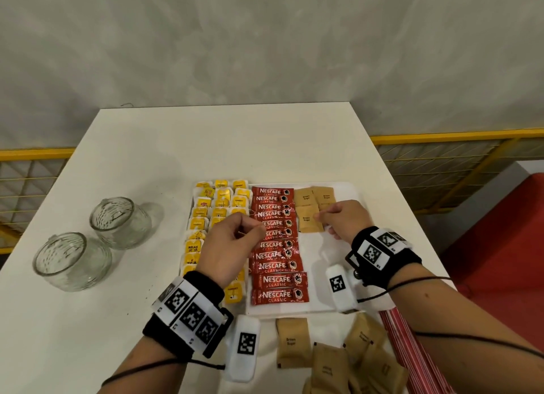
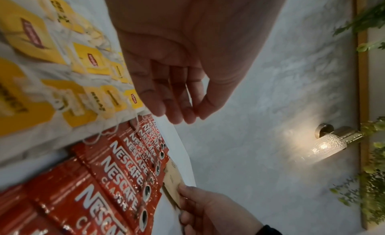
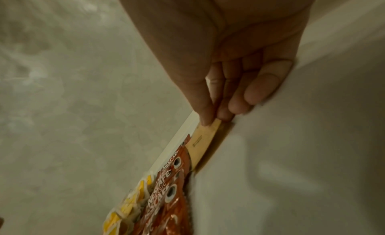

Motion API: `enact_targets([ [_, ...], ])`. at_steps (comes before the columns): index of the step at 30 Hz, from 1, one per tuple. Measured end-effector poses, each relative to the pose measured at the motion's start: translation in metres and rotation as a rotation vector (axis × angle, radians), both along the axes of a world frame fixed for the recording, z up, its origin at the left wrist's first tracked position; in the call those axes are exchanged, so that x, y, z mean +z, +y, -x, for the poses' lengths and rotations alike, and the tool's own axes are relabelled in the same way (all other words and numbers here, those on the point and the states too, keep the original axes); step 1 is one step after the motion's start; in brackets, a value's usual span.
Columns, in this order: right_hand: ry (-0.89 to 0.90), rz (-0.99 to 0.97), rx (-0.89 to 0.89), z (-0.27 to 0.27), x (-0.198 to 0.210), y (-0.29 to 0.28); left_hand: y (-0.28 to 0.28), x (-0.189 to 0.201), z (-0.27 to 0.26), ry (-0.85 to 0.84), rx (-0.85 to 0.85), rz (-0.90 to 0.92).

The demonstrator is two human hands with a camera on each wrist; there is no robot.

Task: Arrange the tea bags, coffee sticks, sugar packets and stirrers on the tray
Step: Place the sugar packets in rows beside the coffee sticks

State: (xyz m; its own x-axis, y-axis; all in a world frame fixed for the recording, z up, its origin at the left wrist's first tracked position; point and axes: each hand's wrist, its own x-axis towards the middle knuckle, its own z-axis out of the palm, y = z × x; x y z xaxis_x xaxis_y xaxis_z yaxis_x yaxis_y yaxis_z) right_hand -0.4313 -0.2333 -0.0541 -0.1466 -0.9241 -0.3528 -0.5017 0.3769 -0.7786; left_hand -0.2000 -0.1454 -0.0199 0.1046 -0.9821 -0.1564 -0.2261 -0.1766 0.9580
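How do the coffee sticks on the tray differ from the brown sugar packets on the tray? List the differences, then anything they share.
The coffee sticks are red, glossy and boldly branded; the brown sugar packets are plain tan with small print.
The coffee sticks are long and narrow; the sugar packets are squarer.
The coffee sticks form one full column down the tray; the sugar packets fill only its far part.
The right hand pinches a sugar packet; no hand holds a coffee stick.
Both lie flat.

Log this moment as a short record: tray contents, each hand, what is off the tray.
tray: tea bags left, coffee sticks middle, sugar packets right
right hand: pinches a sugar packet on the tray
left hand: above the coffee sticks, fingers loosely curled, holding nothing
off tray: loose sugar packets, red stirrers, two glass jars
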Motion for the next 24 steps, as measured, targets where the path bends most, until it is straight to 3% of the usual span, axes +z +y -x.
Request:
enact_targets([
  [5, 0.015, 0.077, 0.035, 0.003, 0.021, 0.019, 0.007, 0.013, 0.001, -0.149, -0.063, 0.098],
  [11, -0.072, 0.095, 0.340, 0.009, 0.045, 0.091, 0.046, 0.017, 0.019, -0.564, -0.423, 0.216],
  [16, 0.145, 0.012, 0.671, 0.019, 0.044, 0.149, 0.079, 0.006, 0.037, -0.858, -0.640, 0.083],
  [20, 0.362, 0.059, 0.876, 0.022, 0.039, 0.181, 0.094, -0.006, 0.044, -1.009, -0.668, 0.022],
  [24, 0.557, 0.096, 0.953, 0.020, 0.032, 0.198, 0.103, -0.009, 0.044, -1.077, -0.649, -0.011],
])
